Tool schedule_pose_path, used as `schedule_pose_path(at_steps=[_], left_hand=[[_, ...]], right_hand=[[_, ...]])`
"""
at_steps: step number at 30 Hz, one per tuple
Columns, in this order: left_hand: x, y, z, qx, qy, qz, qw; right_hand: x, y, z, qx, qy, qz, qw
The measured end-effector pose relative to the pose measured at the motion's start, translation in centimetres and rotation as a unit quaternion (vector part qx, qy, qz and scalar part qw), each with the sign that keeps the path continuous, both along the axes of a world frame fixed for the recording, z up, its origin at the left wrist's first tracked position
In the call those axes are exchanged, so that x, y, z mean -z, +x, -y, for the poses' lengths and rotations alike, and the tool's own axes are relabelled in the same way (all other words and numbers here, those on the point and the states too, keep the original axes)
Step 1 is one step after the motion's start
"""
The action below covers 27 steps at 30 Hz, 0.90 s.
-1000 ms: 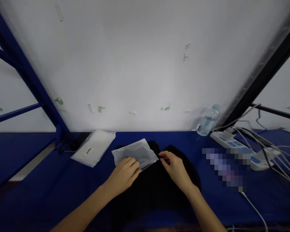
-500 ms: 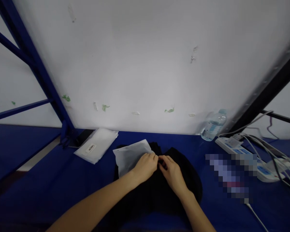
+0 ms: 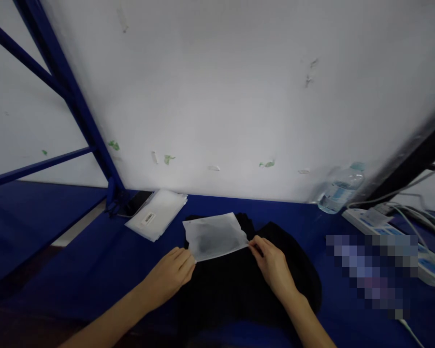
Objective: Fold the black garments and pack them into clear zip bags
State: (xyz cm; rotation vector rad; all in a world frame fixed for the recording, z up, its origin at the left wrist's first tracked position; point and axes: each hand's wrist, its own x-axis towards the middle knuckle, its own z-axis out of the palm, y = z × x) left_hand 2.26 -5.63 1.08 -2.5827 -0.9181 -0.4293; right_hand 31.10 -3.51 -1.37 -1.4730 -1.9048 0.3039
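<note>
A frosted, translucent plastic bag [image 3: 217,236] lies spread over a heap of black cloth [image 3: 232,290]. My left hand [image 3: 176,268] pinches the bag's near left corner, fingers closed. At the bag's right end, my right hand [image 3: 271,263] grips the other near corner between thumb and fingertips. The bag looks flat, with dark cloth showing faintly through it. Folds in the black cloth hide its exact shape.
A stack of similar bags [image 3: 159,212] with a barcode label lies at the back left, by a dark flat object [image 3: 137,202]. On the right are a water bottle [image 3: 340,188], a power strip [image 3: 369,222] with cables, and a blurred-out item [image 3: 366,275]. A white wall [image 3: 217,96] rises behind.
My left hand has moved left along the bag's near edge to its corner, so the edge is now stretched between both hands. The whole view has shifted slightly.
</note>
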Motion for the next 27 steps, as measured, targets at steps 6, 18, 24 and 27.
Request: schedule_pose_path(at_steps=[6, 18, 24, 27], left_hand=[[0.1, -1.1, -0.3, -0.126, -0.321, 0.35, 0.871], [0.1, -0.6, -5.0, -0.146, -0.636, 0.52, 0.552], [0.9, -0.5, -5.5, -0.141, -0.637, 0.494, 0.574], [1.3, -0.4, -5.6, -0.137, -0.63, 0.478, 0.596]], right_hand=[[0.7, 0.2, -0.2, -0.001, 0.01, 0.007, 1.0], [0.3, 0.0, 0.1, 0.005, -0.008, -0.013, 1.0], [-1.3, 0.2, -2.0, 0.061, -0.154, -0.137, 0.977], [-2.4, -0.7, -3.2, 0.047, -0.196, -0.142, 0.969]])
